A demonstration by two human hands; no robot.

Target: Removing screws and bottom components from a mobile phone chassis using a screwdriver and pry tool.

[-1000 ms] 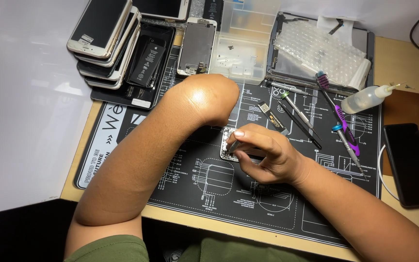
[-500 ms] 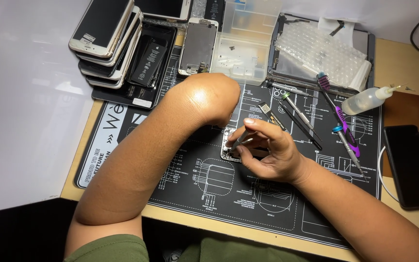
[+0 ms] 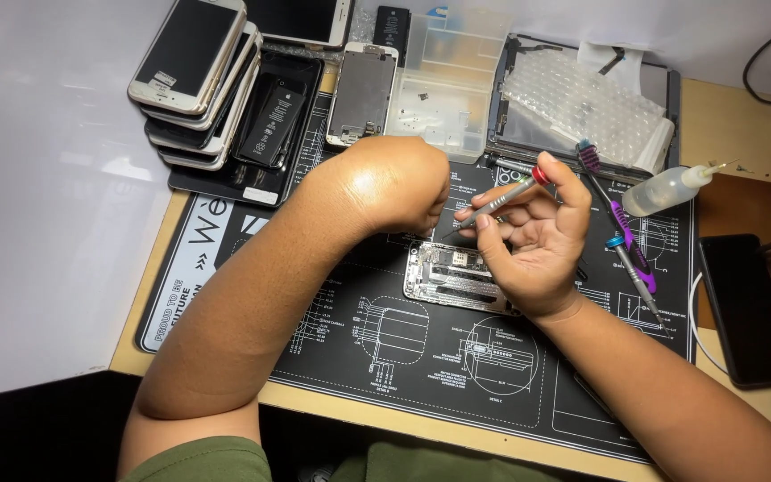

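My right hand point(image 3: 537, 245) is shut on a slim grey screwdriver with a red cap point(image 3: 503, 200), held a little above the mat with its tip pointing left. Just below the hand lies an opened phone chassis point(image 3: 446, 272) on the black repair mat point(image 3: 421, 357). My left forearm crosses the mat from the lower left. Its rounded end point(image 3: 385, 183) sits just above and left of the chassis, close to the screwdriver tip. No left fingers show.
A stack of phones point(image 3: 194, 80), an opened phone with a battery point(image 3: 274, 116) and a bare chassis point(image 3: 363, 94) lie at the back left. A clear parts tray point(image 3: 448, 89), bubble wrap point(image 3: 591, 107), squeeze bottle point(image 3: 671, 187), purple brush point(image 3: 617, 223), blue screwdriver point(image 3: 633, 272) and black phone point(image 3: 747, 308) stand right.
My right hand has lifted off the opened phone and turned up and to the right, so the screwdriver now shows between its fingers. The left arm has stayed put.
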